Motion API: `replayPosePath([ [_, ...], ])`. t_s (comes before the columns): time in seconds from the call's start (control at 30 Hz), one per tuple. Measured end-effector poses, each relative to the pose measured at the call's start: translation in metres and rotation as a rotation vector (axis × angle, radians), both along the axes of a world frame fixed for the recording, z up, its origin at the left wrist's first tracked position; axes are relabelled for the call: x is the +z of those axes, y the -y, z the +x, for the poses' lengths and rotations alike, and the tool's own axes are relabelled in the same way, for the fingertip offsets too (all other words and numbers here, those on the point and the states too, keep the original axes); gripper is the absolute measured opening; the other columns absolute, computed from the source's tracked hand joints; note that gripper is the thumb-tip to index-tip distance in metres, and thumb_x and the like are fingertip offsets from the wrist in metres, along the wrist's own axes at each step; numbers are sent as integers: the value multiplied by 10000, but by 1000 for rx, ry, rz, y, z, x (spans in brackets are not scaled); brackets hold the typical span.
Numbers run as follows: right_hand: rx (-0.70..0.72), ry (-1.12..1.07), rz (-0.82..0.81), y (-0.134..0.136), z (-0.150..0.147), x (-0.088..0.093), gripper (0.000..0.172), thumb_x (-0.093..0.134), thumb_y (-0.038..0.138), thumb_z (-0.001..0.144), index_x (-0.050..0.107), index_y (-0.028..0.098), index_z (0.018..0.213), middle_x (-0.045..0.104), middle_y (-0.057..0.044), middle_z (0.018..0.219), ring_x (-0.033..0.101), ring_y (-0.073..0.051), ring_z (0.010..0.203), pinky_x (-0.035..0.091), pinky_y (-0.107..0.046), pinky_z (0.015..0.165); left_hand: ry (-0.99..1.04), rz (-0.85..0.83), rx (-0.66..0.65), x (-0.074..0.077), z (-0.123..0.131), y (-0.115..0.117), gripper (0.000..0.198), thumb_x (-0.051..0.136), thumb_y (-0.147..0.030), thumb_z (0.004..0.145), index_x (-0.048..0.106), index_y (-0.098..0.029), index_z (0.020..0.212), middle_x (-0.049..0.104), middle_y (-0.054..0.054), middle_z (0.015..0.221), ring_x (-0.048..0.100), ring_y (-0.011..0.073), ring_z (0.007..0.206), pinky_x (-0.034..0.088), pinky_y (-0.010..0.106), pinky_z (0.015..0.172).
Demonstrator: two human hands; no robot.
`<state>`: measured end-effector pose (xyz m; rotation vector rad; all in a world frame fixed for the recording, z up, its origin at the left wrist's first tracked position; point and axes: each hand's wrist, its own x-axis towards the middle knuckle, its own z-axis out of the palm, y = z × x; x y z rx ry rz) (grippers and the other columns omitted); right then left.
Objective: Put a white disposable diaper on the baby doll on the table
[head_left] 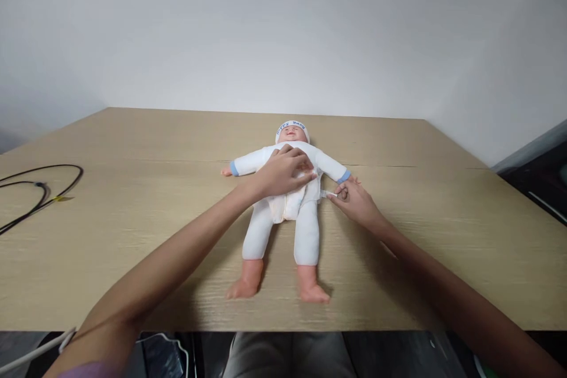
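A baby doll (pixel 306 239) in a white suit with blue cuffs and a printed white cap lies on its back, its feet toward me. Around its hips is a white diaper (pixel 290 208). My left hand (pixel 287 171) rests on the doll's belly over the diaper's front, fingers outstretched and slightly bent. At the doll's right-hand side in the picture, my right hand (pixel 353 199) pinches the end of a diaper tab (pixel 326 194), which stretches out from the diaper's edge. The part of the diaper under my left palm is hidden.
The doll lies on a light wooden table (pixel 155 147) against a pale wall (pixel 266 35). Black cables (pixel 44 195) loop at the left of the tabletop. A dark object (pixel 540 171) stands beyond the right edge. My legs (pixel 290 357) are below the front edge.
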<state>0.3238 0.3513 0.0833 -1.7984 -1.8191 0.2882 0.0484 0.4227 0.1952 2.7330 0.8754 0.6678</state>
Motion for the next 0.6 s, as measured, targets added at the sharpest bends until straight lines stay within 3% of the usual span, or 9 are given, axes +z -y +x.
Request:
replayPosePath([
  [0.1, -20, -114, -121, 2, -1, 6, 401, 784, 596, 846, 636, 224, 841, 631, -27, 777, 578, -233, 755, 346, -333, 685, -100, 26, 90, -10, 11, 6, 407, 671, -567, 988, 762, -253, 1230, 683, 113, 1353, 508, 402, 1309, 414, 592, 1124],
  [0.2, 74, -224, -155, 4, 0, 13, 452, 695, 648, 872, 642, 221, 732, 583, -21, 689, 520, -215, 709, 318, -340, 702, -146, 45, 149, -14, 15, 9, 494, 727, -624, 924, 759, -265, 1262, 650, 137, 1387, 471, 442, 1330, 412, 614, 1111],
  [0.3, 160, -322, -161, 3, 4, 24, 540, 580, 721, 906, 680, 217, 739, 568, -17, 692, 502, -205, 707, 350, -340, 720, -152, 71, 173, -16, 17, 13, 540, 764, -656, 879, 759, -279, 1266, 636, 142, 1403, 460, 452, 1333, 413, 613, 1103],
  [0.43, 228, -457, -165, -8, 4, 44, 578, 630, 777, 850, 647, 209, 743, 595, -21, 764, 528, -202, 761, 391, -328, 738, -133, 105, 172, -20, 20, 15, 547, 771, -653, 864, 755, -272, 1257, 624, 149, 1406, 464, 449, 1330, 404, 618, 1100],
  [0.6, 303, -535, -156, -34, -23, 64, 555, 680, 757, 819, 667, 206, 751, 668, -30, 835, 579, -210, 848, 447, -333, 826, -98, 101, 163, -25, 18, 13, 526, 781, -620, 855, 737, -265, 1241, 632, 129, 1406, 465, 437, 1320, 402, 602, 1101],
])
